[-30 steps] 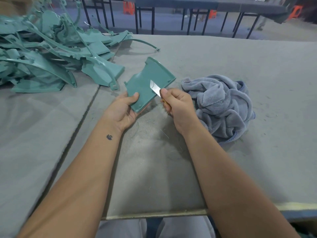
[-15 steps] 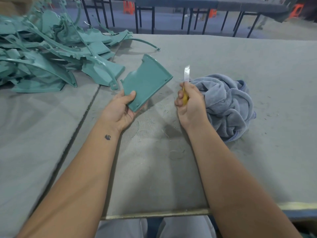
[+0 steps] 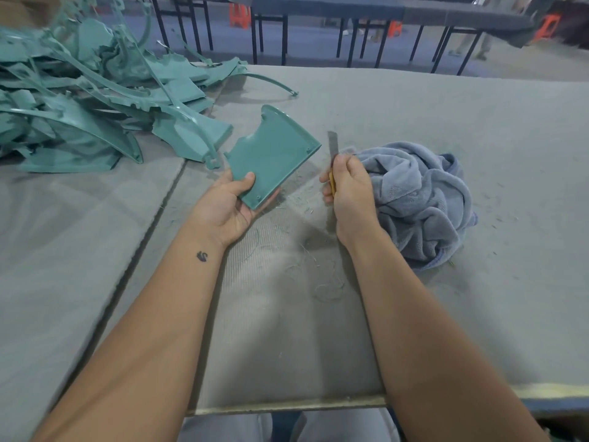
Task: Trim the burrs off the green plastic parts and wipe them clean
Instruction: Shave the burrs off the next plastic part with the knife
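Left hand grips the green part by its near corner, lifted above the table. Right hand holds the knife, blade up, clear of the part. Lay blade shallow on the edge, stroke away from thumb.

A factory workshop was shown: a felt-covered workbench was heaped at its far left with green plastic parts; beyond it, more long tables were lined up.
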A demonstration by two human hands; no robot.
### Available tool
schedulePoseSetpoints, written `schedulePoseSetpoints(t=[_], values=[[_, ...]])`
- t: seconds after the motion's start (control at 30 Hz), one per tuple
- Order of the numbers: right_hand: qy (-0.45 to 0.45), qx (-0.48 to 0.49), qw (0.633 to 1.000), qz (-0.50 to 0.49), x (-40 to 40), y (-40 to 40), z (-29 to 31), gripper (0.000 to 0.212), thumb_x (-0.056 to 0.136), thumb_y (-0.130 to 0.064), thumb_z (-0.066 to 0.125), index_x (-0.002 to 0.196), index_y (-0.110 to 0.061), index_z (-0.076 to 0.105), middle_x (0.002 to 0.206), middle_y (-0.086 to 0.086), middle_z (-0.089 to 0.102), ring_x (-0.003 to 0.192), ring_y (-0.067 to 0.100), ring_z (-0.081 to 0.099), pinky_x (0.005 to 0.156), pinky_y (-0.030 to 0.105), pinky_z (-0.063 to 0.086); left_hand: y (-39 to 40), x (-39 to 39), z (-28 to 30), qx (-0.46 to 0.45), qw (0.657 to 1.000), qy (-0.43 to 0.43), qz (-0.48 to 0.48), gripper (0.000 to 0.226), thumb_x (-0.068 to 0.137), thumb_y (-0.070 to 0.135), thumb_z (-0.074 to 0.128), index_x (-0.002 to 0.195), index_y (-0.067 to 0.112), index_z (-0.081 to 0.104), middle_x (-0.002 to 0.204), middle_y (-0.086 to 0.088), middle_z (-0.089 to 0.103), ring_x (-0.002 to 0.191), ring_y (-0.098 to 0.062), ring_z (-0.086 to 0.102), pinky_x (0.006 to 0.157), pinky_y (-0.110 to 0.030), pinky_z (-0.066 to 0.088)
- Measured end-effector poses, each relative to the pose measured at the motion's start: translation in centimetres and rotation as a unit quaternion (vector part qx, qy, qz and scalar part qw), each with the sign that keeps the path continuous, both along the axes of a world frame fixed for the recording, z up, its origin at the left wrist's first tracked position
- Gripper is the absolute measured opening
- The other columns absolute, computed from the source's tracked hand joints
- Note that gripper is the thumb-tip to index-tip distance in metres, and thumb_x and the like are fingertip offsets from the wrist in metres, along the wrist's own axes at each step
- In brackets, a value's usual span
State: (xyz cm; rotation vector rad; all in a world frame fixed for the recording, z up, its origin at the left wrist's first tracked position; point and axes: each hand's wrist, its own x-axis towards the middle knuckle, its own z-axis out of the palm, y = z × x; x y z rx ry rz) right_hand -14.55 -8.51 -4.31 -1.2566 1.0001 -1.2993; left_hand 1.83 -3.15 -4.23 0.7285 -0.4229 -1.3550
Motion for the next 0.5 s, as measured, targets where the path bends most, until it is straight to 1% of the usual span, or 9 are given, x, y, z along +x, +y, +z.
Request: schedulePoseSetpoints(t=[0.07,0.2,0.33,0.47,0.5], values=[[0.013,-0.028,0.999,0.011,0.07,0.13,-0.12,0.026,0.104,-0.022,0.040,0.080,-0.019,0.049,0.067,-0.005,0.056,0.054,0.008,0.040,0.051,0.020,0.035,0.00,-0.01,0.02,0.005,1.000,0.001,0.001,0.029,0.100,-0.002,0.038,0.114,0.014,0.057,0.099,-0.011,0.074,0.083,-0.024,0.074,0.061,-0.033,0.060],[0.031,-0.043,0.999,0.009,0.21,0.10,-0.05,0.019,0.103,-0.016,0.043,0.085,-0.020,0.049,0.070,-0.003,0.052,0.058,0.010,0.038,0.054,0.023,0.035,-0.01,0.06,0.02,0.010,1.000,0.003,-0.001,0.029,0.101,-0.002,0.038,0.116,0.015,0.057,0.095,-0.010,0.075,0.081,-0.024,0.074,0.061,-0.033,0.060],[0.047,-0.064,0.997,0.011,0.00,0.08,-0.26,0.019,0.102,-0.013,0.044,0.085,-0.020,0.049,0.070,0.001,0.048,0.060,0.012,0.037,0.055,0.026,0.033,0.02,0.16,-0.01,0.012,1.000,0.013,0.003,0.028,0.101,-0.002,0.039,0.113,0.015,0.058,0.092,-0.010,0.075,0.080,-0.025,0.074,0.059,-0.033,0.060],[0.092,-0.091,0.991,0.036,0.10,0.31,-0.53,0.018,0.101,-0.010,0.045,0.085,-0.015,0.051,0.069,0.001,0.045,0.060,0.009,0.038,0.057,0.021,0.034,0.01,0.16,-0.04,0.013,1.000,0.018,0.012,0.028,0.101,-0.001,0.038,0.112,0.016,0.057,0.089,-0.009,0.076,0.078,-0.024,0.074,0.057,-0.032,0.059],[0.111,-0.101,0.988,0.041,0.18,0.39,-0.56,0.016,0.100,-0.010,0.046,0.085,-0.015,0.052,0.068,0.001,0.045,0.062,0.010,0.039,0.058,0.021,0.036,-0.03,0.15,-0.05,0.012,1.000,0.017,0.015,0.028,0.101,-0.001,0.038,0.112,0.016,0.057,0.088,-0.008,0.076,0.077,-0.023,0.074,0.056,-0.032,0.059]])
